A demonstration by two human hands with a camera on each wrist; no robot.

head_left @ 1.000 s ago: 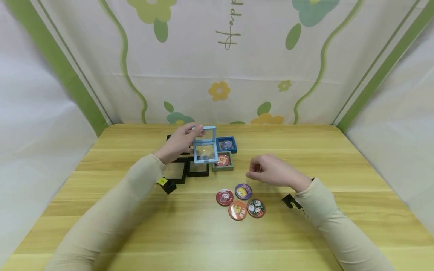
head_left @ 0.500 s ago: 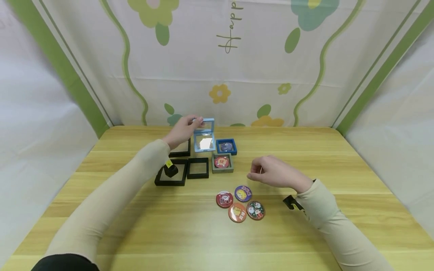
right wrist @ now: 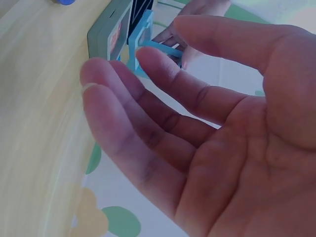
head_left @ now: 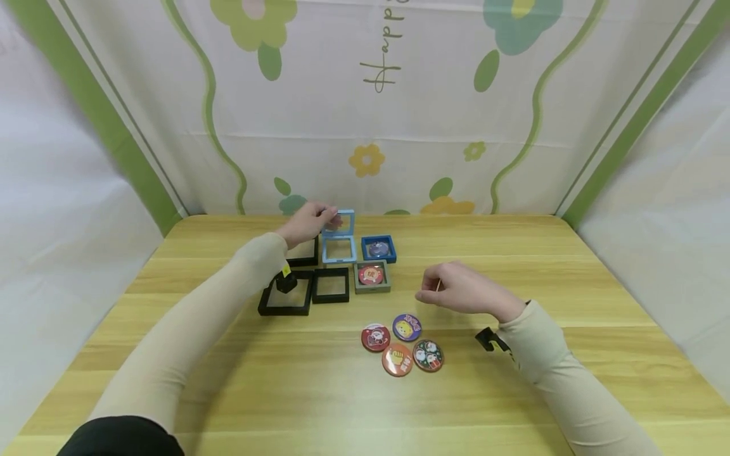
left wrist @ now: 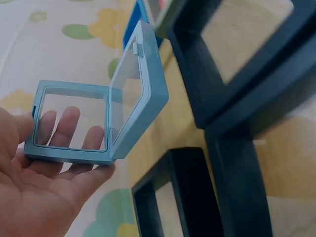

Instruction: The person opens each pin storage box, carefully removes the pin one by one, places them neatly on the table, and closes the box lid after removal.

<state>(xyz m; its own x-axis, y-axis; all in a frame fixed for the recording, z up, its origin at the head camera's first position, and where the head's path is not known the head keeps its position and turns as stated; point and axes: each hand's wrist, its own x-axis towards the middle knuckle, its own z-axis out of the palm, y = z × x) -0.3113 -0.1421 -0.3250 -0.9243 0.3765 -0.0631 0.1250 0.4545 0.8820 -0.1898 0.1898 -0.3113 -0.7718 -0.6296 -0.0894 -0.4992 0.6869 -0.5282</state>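
Note:
A light-blue hinged display case (head_left: pixel 339 249) stands unfolded at the back of the table, its lid raised. My left hand (head_left: pixel 308 223) grips that lid (left wrist: pixel 71 89) between thumb and fingers, and the fingertips show through its clear window. The other half (left wrist: pixel 143 89) has a clear window too. Off to the right, my right hand (head_left: pixel 463 288) holds nothing, its fingers loosely curled in the right wrist view. Nearest to it lie several round button badges: purple (head_left: pixel 407 327), red (head_left: pixel 376 337), orange (head_left: pixel 397 359) and dark green (head_left: pixel 428 355).
Beside the light-blue case are a blue case (head_left: pixel 379 249) and a grey-green case (head_left: pixel 372 277), each holding a badge. Black frames (head_left: pixel 331 285) stand to the left, partly under my left forearm. A patterned cloth (head_left: pixel 365 114) hangs behind the table.
My left hand has moved the light-blue case back and slightly left, from over the other cases down to the table beside the blue case. My right hand has stayed in place.

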